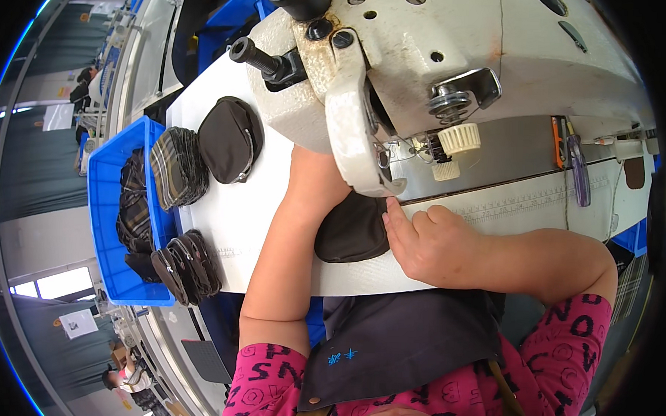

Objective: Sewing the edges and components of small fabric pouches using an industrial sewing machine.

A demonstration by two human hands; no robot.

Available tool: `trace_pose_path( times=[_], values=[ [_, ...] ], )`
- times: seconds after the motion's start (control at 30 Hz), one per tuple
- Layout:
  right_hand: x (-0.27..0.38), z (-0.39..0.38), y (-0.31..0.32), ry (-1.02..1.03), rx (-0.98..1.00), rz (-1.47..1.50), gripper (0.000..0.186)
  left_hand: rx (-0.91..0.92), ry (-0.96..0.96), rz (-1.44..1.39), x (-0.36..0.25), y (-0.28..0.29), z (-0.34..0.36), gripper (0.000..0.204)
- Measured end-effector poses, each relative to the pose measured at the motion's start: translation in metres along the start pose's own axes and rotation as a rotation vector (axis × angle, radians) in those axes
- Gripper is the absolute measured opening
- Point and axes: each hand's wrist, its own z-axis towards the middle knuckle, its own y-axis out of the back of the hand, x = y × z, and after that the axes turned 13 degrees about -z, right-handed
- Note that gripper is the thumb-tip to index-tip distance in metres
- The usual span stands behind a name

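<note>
A dark rounded fabric pouch [352, 234] lies on the white bed of a sewing machine [456, 43], its far part under the machine head. My left hand [316, 179] reaches in at the pouch's far left side, and its fingers are hidden behind the head and a curved white lever [348, 128]. At the right edge of the pouch, my right hand [436, 244] is closed, thumb and forefinger pinching the cloth close to the lever's lower end. The needle and the stitching spot are hidden.
Left on the table are a black zipped pouch [231, 140], a stack of plaid pieces [179, 167] and a stack of dark pouches [186, 267]. A blue bin [101, 222] with plaid pieces stands beside them. A purple-handled screwdriver [580, 176] lies at the right.
</note>
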Motion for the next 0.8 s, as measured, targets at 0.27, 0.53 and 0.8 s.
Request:
trace_pose_path(
  times=[0.27,0.53,0.8],
  values=[
    [0.001,-0.001,0.006,0.015,0.090,-0.010,0.028,-0.026,-0.109,0.089,0.003,-0.004,-0.001,0.029],
    [0.002,-0.001,0.005,0.022,0.095,-0.001,0.037,-0.021,-0.127,0.204,0.000,-0.004,-0.003,0.030],
    [-0.009,-0.001,-0.004,-0.061,0.074,-0.011,0.037,0.021,-0.206,0.105,0.006,-0.015,0.022,0.020]
  ],
)
